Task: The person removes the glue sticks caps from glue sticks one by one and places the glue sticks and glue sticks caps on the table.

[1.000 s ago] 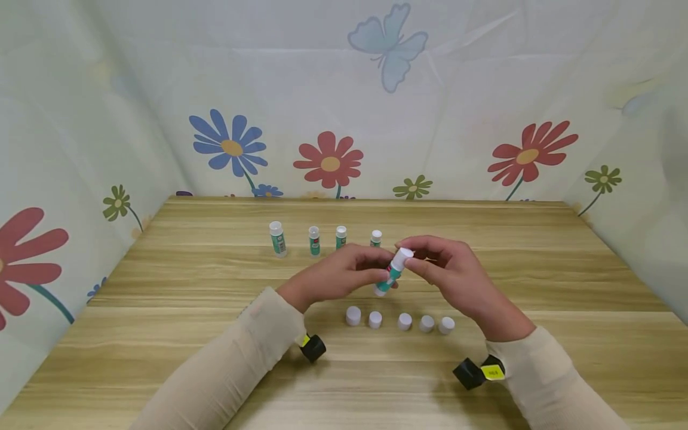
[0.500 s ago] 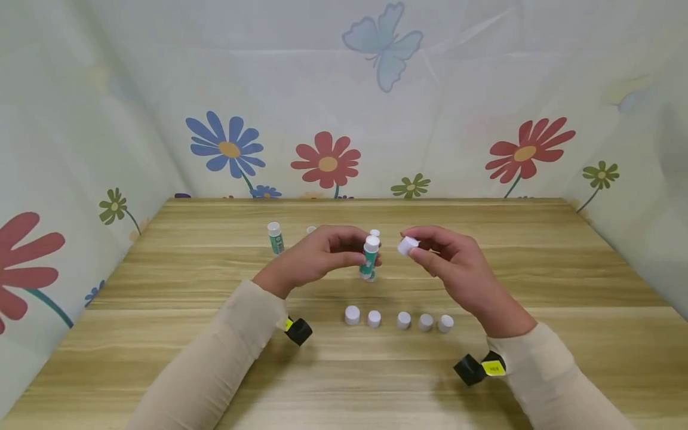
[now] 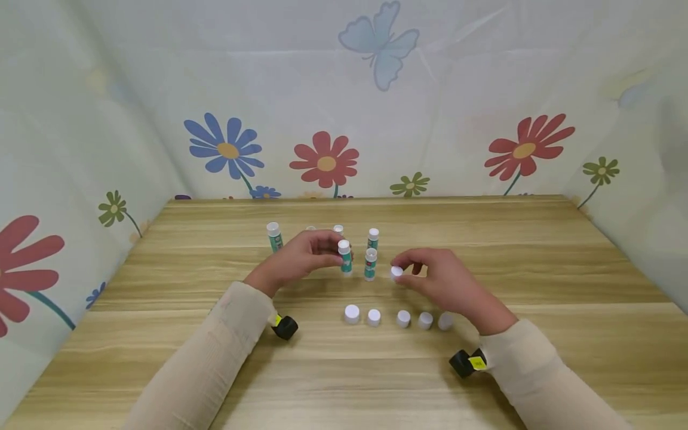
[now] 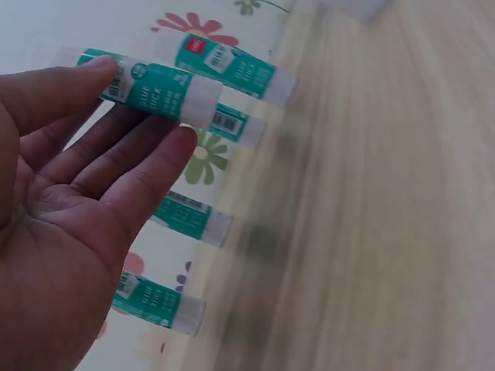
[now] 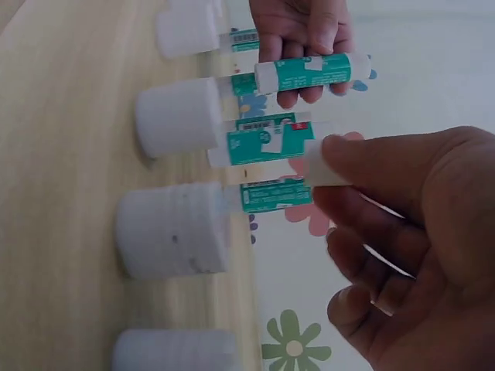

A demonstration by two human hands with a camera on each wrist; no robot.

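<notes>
My left hand [image 3: 303, 258] holds an uncapped glue stick [image 3: 345, 260] upright between thumb and fingers; its green label shows in the left wrist view. Just right of it, another glue stick [image 3: 370, 266] stands uncapped on the table. My right hand [image 3: 448, 280] pinches a small white cap [image 3: 396, 272] between thumb and fingertips, above the row of caps. That pinched cap [image 5: 321, 164] also shows in the right wrist view, its far side covered by the thumb. Behind the left hand, a glue stick [image 3: 275, 237] at the far left stands partly hidden.
Several white caps [image 3: 352, 314] sit in a row on the wooden table [image 3: 322, 382], nearer the person. More glue sticks [image 3: 373, 237] stand in a back row, some partly covered by the left hand. A flower-printed curtain [image 3: 457, 107] surrounds the table.
The cap has come off the glue stick that both hands held. My left hand has moved left with the glue stick; my right hand has lowered with the cap.
</notes>
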